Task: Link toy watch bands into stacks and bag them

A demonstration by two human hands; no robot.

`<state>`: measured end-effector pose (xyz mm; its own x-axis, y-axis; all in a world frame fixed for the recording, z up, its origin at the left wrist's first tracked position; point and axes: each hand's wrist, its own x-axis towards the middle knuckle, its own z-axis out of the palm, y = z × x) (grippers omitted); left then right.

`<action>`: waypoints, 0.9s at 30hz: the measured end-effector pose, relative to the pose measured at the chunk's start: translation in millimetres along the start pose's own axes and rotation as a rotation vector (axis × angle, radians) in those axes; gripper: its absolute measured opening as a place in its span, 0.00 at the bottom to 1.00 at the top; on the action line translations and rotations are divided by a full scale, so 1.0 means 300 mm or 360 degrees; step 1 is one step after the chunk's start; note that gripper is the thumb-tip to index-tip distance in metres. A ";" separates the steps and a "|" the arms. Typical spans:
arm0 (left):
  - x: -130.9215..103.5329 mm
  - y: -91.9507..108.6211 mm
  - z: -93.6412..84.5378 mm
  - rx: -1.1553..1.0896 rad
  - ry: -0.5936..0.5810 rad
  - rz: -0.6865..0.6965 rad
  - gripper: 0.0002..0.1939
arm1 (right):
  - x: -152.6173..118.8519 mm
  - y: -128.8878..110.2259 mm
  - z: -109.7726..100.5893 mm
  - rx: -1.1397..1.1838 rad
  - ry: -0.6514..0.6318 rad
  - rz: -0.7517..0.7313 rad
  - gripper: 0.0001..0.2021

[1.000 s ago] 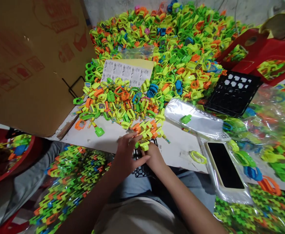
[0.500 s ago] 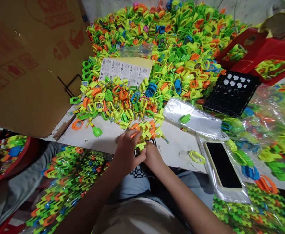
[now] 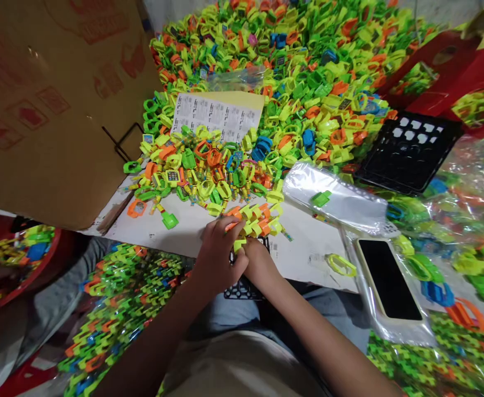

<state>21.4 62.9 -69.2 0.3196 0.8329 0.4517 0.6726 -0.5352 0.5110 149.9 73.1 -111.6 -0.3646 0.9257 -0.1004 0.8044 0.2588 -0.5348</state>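
At the table's front edge, my left hand (image 3: 220,256) is bent over a yellow toy watch (image 3: 239,244), its thumb and fingers closed on it. Close against it on the right, my right hand (image 3: 261,263) has its fingers curled and mostly hidden, so what it grips cannot be made out. Both hands are over a black perforated tray (image 3: 242,289), which slopes down to my lap. Rows of yellow and orange toy watches (image 3: 258,219) stand at the tray's far end, just beyond my fingers.
A large pile of colourful toy watches (image 3: 300,71) covers the back. A sticker sheet (image 3: 217,114) lies on it. At left stands a cardboard box (image 3: 55,121); at right are a phone (image 3: 388,278), clear bags (image 3: 337,198) and another black tray (image 3: 409,154). A person's arm reaches near a red basin (image 3: 54,264).
The view has shifted slightly, so the table's things appear further right. A person's arm has come into view at the far left. My hands keep nearly the same pose.
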 end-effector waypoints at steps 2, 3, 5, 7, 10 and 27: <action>-0.001 -0.004 -0.003 0.0018 -0.0016 0.0029 0.27 | -0.004 -0.009 -0.009 -0.0048 -0.0030 0.0036 0.08; -0.001 -0.007 -0.004 0.0026 -0.0015 0.0047 0.27 | -0.006 -0.013 -0.014 -0.0065 -0.0037 0.0052 0.08; -0.002 -0.015 -0.006 0.0028 0.0012 0.0084 0.25 | -0.013 -0.021 -0.022 -0.0072 -0.0031 0.0070 0.08; -0.005 -0.024 -0.005 0.0011 0.0030 0.0106 0.24 | -0.020 -0.024 -0.023 -0.0057 0.0008 0.0079 0.08; -0.014 -0.032 0.000 -0.0032 0.0000 0.0086 0.23 | -0.028 -0.022 -0.009 -0.0024 0.0101 0.0086 0.09; -0.003 -0.023 -0.034 0.0072 -0.0028 0.0171 0.27 | -0.014 -0.036 -0.021 -0.0132 -0.0057 0.0002 0.09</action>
<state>9.7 64.4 -65.6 0.4032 0.7735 0.4890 0.6632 -0.6152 0.4263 145.8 68.1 -100.2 -0.3789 0.9160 -0.1320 0.8405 0.2809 -0.4633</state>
